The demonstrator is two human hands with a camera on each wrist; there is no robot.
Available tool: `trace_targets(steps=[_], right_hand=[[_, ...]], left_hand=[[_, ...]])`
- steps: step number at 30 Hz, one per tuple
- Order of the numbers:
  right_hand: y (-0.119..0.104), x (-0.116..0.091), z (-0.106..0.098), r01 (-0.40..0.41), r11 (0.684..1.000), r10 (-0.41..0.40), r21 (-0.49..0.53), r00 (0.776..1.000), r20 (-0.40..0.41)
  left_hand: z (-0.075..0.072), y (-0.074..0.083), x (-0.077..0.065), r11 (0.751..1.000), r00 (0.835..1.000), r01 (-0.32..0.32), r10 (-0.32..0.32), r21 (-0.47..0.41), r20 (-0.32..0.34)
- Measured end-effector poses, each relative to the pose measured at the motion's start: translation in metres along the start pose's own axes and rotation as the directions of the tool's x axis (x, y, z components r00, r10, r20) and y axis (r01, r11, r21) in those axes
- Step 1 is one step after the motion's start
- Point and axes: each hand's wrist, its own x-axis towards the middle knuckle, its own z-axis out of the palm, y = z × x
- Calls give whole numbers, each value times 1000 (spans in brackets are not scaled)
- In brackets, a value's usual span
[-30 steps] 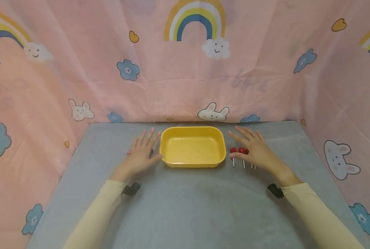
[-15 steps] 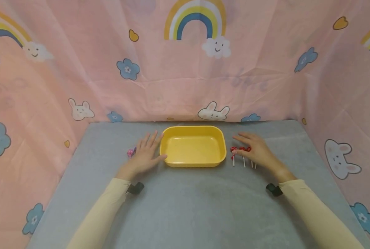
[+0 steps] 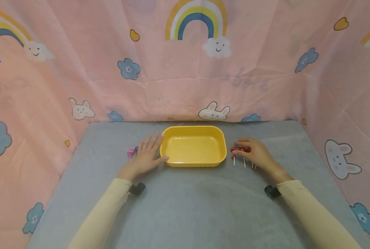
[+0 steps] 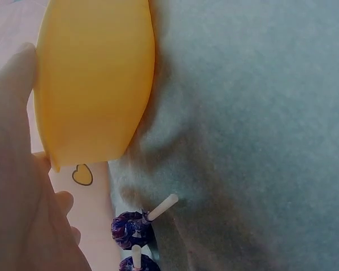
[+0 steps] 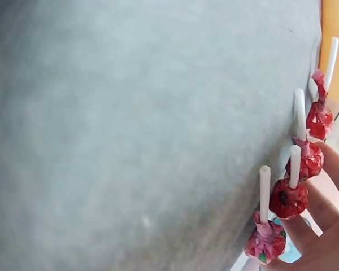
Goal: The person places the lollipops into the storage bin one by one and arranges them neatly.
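A yellow tray (image 3: 193, 165) sits at the back of the table. My left hand (image 3: 146, 157) lies spread at its left side, thumb and fingertips right at the rim; in the left wrist view the thumb overlaps the tray wall (image 4: 96, 79). Beside that hand are a pink lollipop (image 3: 130, 153) and purple-wrapped lollipops (image 4: 131, 230), partly hidden in the head view. My right hand (image 3: 257, 154) reaches over several red-wrapped lollipops with white sticks, thumb and forefinger apart around the leftmost red lollipop (image 3: 233, 149). In the right wrist view its fingers extend behind the red lollipops (image 5: 289, 199).
A grey cloth covers the table (image 3: 191, 207). A pink curtain (image 3: 160, 90) with rainbows, rabbits and flowers stands behind it and along both sides. Dark wrist camera mounts (image 3: 137, 188) sit at both cuffs.
My left hand has shifted slightly right, onto the tray's rim, uncovering the pink and purple lollipops. The right hand has lowered toward the red lollipops, its fingers drawn closer together.
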Motion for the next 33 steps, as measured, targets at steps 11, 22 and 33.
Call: trace_targets(steps=[11,22,33], right_hand=[[-2,1,4,-27,999,27,-29,1000,-5],[-2,5,6,-38,998,36,-51,999,-25],[-4,4,6,-17,998,15,-53,999,-33]], left_hand=[[-3,5,-1,999,999,33,-33,23,14],[-1,4,2,1000,1000,17,-17,-3,8],[0,2,2,1000,999,23,-23,-5,22]])
